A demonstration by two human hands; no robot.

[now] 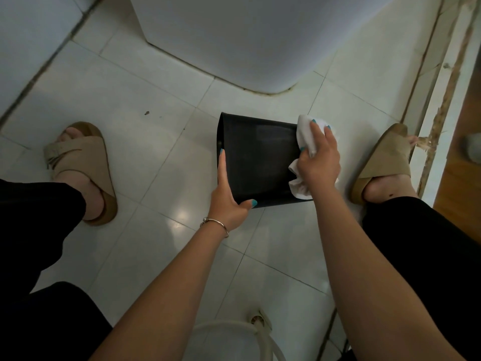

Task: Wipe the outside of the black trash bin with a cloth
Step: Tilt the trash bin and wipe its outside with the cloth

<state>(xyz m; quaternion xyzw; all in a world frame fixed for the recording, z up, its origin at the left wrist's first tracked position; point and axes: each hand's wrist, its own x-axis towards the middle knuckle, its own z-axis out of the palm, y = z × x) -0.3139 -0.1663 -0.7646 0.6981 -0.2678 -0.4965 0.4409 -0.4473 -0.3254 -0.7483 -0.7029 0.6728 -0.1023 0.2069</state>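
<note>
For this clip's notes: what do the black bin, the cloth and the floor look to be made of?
Black bin: probably moulded plastic, smooth with a dull satin sheen and rounded corners; the left hand steadies it.
Cloth: soft white fabric, or possibly thick paper towel; it crumples and folds under the right hand.
Floor: glazed white ceramic tile, glossy with light reflections and dark grout lines.

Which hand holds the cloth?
The right hand grips the white cloth on the bin; the left hand, wearing a bracelet, only steadies it.
</note>
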